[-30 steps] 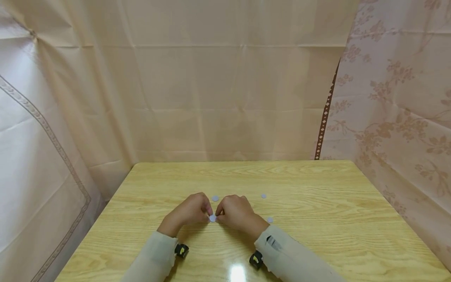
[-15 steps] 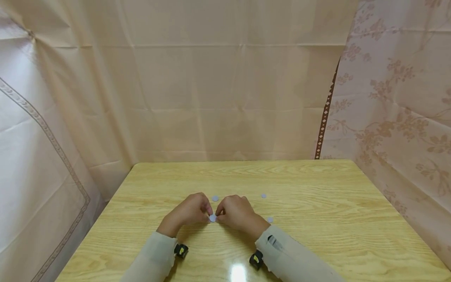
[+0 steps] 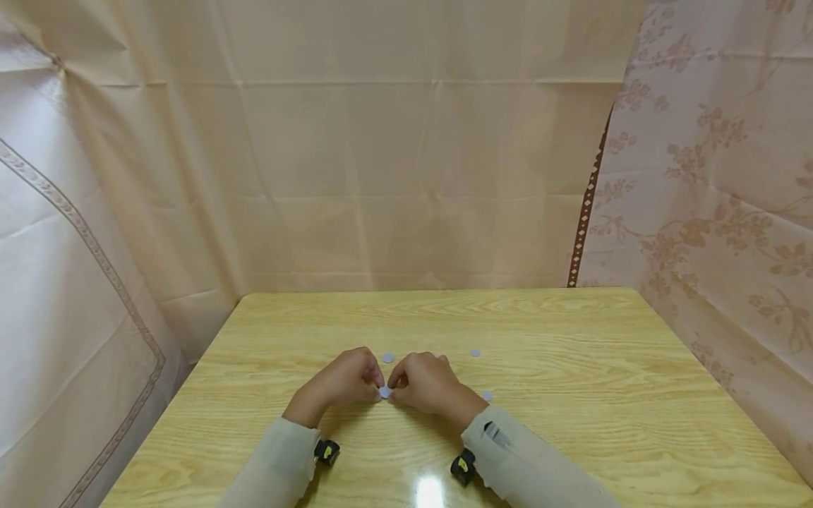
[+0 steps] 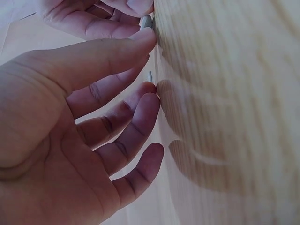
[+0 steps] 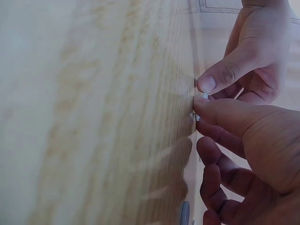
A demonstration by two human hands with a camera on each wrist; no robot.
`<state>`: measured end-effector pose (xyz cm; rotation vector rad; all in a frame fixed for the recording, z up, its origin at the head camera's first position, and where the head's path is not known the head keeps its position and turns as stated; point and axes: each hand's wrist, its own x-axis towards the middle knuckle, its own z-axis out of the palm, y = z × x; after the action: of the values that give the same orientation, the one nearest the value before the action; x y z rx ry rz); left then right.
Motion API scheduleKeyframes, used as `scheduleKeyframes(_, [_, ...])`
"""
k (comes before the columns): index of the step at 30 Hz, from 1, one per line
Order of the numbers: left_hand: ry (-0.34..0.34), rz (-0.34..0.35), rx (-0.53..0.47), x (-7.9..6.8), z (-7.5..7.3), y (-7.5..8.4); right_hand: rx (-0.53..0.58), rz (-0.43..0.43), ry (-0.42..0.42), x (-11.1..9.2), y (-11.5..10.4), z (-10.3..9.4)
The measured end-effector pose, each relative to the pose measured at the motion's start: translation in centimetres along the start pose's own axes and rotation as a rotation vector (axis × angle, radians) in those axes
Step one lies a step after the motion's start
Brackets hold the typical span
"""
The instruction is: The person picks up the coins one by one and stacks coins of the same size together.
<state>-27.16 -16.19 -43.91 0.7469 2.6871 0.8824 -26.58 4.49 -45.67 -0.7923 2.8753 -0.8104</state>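
A small pale round disc (image 3: 384,392) is between my two hands, low at the wooden table. My left hand (image 3: 343,378) pinches its left edge with thumb and forefinger. On the other side my right hand (image 3: 424,383) pinches the right edge. In the left wrist view the disc (image 4: 146,22) shows side-on between the thumbs, its edge partly covered; the other left fingers are loosely bent beside the tabletop. From the right wrist, only a sliver of the disc (image 5: 205,95) shows between the thumb tips.
Another pale disc (image 3: 388,358) lies just beyond my hands. Two more lie to the right, a far disc (image 3: 476,353) and a near disc (image 3: 487,396) beside my right wrist. The wooden table (image 3: 571,409) ends at a beige curtain (image 3: 406,176) behind.
The disc between my hands has shifted very slightly to the right and away from me, with the fingertips. The other discs have not moved.
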Motion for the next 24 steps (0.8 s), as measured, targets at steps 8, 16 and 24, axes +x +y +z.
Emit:
scheduleKeyframes(8, [-0.004,0.020,-0.003,0.3,0.1,-0.5,0.017,-0.003,-0.015,0.0,0.0,-0.1])
scheduleKeyframes(16, [-0.008,0.010,-0.011,0.1,0.1,-0.6,0.045,-0.048,-0.015,0.2,0.5,0.2])
scheduleKeyframes(24, [-0.002,-0.010,-0.041,0.0,0.1,-0.2,0.095,-0.039,-0.024,0.6,1.2,0.4])
